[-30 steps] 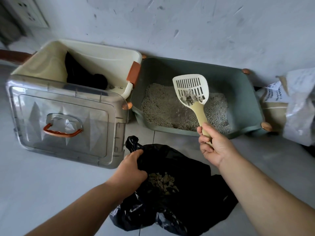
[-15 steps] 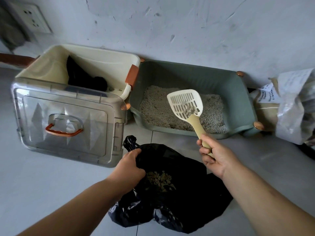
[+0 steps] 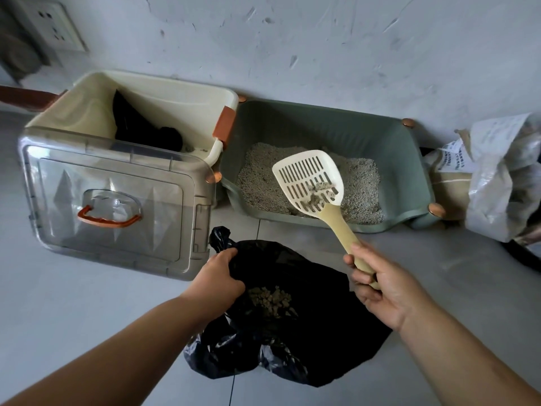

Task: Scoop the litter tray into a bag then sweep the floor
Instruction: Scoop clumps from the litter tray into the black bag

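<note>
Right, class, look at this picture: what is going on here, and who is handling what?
A person is cleaning a cat litter tray. The right hand holds a slotted scoop by its handle, lifted above the grey litter, with a few clumps caught on its slots. The left hand grips the edge of a black bag on the floor in front of the tray, keeping it open. Some clumps already lie inside the bag. No broom is in view.

Head view, looking steeply down, close
</note>
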`<act>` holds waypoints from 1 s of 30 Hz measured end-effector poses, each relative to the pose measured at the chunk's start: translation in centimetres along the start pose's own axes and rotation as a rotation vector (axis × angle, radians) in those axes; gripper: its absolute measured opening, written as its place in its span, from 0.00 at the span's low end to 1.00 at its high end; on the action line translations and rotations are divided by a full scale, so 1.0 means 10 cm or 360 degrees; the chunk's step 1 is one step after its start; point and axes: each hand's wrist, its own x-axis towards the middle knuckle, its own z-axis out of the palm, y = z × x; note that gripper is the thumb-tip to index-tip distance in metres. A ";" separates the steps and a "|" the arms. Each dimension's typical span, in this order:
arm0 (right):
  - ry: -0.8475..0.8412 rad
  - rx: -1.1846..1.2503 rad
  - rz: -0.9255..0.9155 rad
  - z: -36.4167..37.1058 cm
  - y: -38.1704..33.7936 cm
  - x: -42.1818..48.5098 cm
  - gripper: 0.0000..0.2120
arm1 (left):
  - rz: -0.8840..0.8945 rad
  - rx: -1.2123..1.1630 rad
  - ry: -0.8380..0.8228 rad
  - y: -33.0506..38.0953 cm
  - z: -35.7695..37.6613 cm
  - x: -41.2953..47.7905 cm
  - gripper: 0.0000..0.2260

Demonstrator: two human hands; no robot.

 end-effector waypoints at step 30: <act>-0.0018 -0.1596 -0.0300 -0.35 0.12 -0.61 0.21 | -0.0074 -0.0052 0.0076 0.19 -0.01 -0.16 0.31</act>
